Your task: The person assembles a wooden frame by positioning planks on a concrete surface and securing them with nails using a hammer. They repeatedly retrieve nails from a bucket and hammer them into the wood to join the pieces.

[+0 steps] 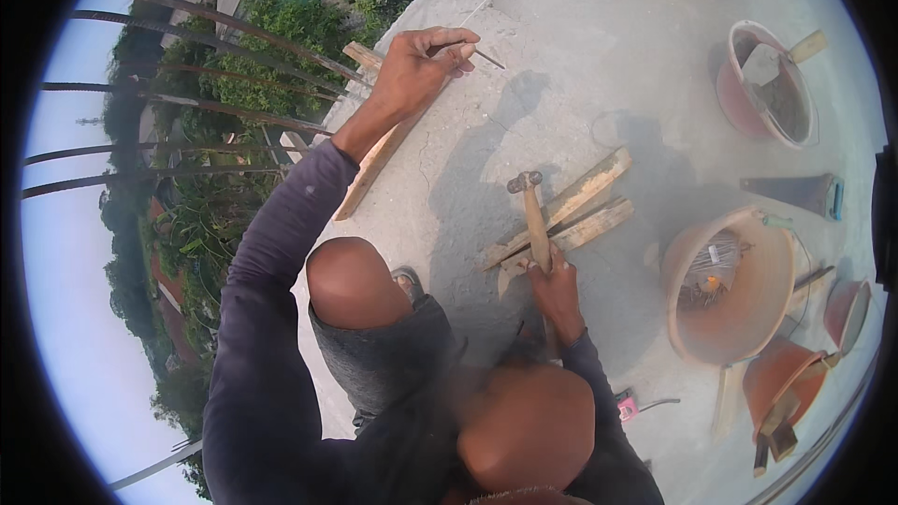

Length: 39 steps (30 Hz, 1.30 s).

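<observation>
My left hand (412,75) is raised near the slab's edge, thumb and forefinger pinching a thin dark nail (489,60) that points right. Beneath that hand, a long wooden strip (372,176) lies along the edge. Closer to my body, my right hand (558,295) is wrapped around the wooden handle of a hammer (536,224), its small metal head at the far end. Under the hammer rest rough wooden pieces (589,189) on the concrete, partly covered by it.
Rusty rebar rods (201,103) stick out beyond the slab's left edge, above greenery. To the right are a large tub (673,318) holding nails, a mortar bucket (739,112) with a trowel, a handsaw (790,193), and smaller buckets. A pink tape measure (627,406) lies beside my right arm.
</observation>
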Available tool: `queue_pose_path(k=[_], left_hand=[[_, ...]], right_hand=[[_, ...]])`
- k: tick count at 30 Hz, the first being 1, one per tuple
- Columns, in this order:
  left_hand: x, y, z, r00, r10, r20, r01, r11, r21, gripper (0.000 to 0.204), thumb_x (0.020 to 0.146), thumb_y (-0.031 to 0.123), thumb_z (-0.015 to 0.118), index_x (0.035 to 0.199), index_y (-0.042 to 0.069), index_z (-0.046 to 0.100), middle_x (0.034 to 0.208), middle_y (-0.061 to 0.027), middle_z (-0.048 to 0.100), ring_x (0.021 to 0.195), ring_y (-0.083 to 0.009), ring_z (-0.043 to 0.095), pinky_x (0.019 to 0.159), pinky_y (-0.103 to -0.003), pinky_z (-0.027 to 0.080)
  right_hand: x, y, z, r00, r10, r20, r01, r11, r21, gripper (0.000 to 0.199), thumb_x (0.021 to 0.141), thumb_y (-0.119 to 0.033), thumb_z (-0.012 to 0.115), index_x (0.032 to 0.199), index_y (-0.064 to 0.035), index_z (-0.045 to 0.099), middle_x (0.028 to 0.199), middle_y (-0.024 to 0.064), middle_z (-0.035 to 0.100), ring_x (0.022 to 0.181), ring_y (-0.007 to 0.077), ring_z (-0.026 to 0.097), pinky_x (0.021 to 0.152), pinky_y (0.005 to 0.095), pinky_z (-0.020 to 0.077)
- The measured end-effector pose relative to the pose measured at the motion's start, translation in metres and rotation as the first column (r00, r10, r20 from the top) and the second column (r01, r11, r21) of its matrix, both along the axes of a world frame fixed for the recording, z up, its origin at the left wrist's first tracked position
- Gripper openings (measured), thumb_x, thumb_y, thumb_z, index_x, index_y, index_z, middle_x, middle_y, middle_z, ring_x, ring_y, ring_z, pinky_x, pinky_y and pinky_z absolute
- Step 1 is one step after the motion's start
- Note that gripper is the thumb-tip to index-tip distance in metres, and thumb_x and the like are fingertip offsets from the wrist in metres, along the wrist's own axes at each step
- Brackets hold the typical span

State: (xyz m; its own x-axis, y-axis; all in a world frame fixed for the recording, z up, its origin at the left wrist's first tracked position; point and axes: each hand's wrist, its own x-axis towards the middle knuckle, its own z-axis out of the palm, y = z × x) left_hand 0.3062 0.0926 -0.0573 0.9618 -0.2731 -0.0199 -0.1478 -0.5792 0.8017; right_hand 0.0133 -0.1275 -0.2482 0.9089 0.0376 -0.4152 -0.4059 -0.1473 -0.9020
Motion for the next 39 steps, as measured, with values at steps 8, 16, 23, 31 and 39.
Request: queue_pose_path(k=[8,16,23,31,39], left_hand=[[-0.053,0.183,-0.175,0.926,0.204,0.317,-0.311,0.889,0.336,0.028,0.097,0.009,0.064,0.119,0.009,0.080,0.103,-0.0168,0.071,0.097,-0.0369,0.071,0.084,-0.048,0.057],[-0.070,0.182,-0.229,0.862,0.266,0.431,-0.407,0.871,0.277,0.017,0.095,0.010,0.069,0.111,0.010,0.076,0.109,-0.0122,0.071,0.100,-0.0365,0.071,0.084,-0.046,0.057],[-0.067,0.175,-0.232,0.748,0.374,0.548,-0.498,0.863,0.091,0.040,0.090,0.015,0.079,0.130,0.014,0.070,0.104,-0.0091,0.071,0.093,-0.0352,0.072,0.080,-0.046,0.058],[-0.067,0.172,-0.221,0.799,0.536,0.271,-0.572,0.817,0.069,0.080,0.088,0.015,0.083,0.158,0.019,0.045,0.108,-0.0150,0.076,0.100,-0.0369,0.075,0.086,-0.047,0.060],[-0.068,0.174,-0.223,0.809,0.502,0.305,-0.545,0.835,0.071,0.078,0.089,0.014,0.080,0.158,0.015,0.044,0.115,-0.0188,0.075,0.105,-0.0410,0.074,0.088,-0.049,0.059]], right_hand=[[0.069,0.030,0.033,0.991,0.115,0.075,-0.100,0.980,-0.174,0.048,0.098,-0.022,0.071,0.134,0.0085,0.063,0.082,0.0128,0.074,0.074,0.0173,0.067,0.068,0.0359,0.0544],[0.099,0.079,0.061,0.987,0.139,-0.086,-0.156,0.956,-0.249,0.055,0.096,-0.026,0.071,0.142,0.0041,0.062,0.094,0.0173,0.076,0.087,0.0267,0.074,0.077,0.0396,0.0561],[0.151,0.123,0.050,0.868,0.473,0.151,-0.347,0.795,-0.497,0.062,0.100,-0.028,0.074,0.147,0.0068,0.054,0.085,0.0247,0.073,0.068,0.0314,0.071,0.063,0.0412,0.0541],[0.179,0.164,0.026,0.667,0.577,0.471,-0.182,0.740,-0.648,0.064,0.105,-0.029,0.068,0.153,0.0052,0.044,0.102,0.0306,0.072,0.076,0.0436,0.074,0.065,0.0479,0.0585],[0.180,0.167,0.016,0.724,0.601,0.340,-0.256,0.691,-0.677,0.068,0.105,-0.033,0.065,0.158,0.0004,0.039,0.111,0.0298,0.071,0.084,0.0454,0.073,0.070,0.0504,0.0592]])
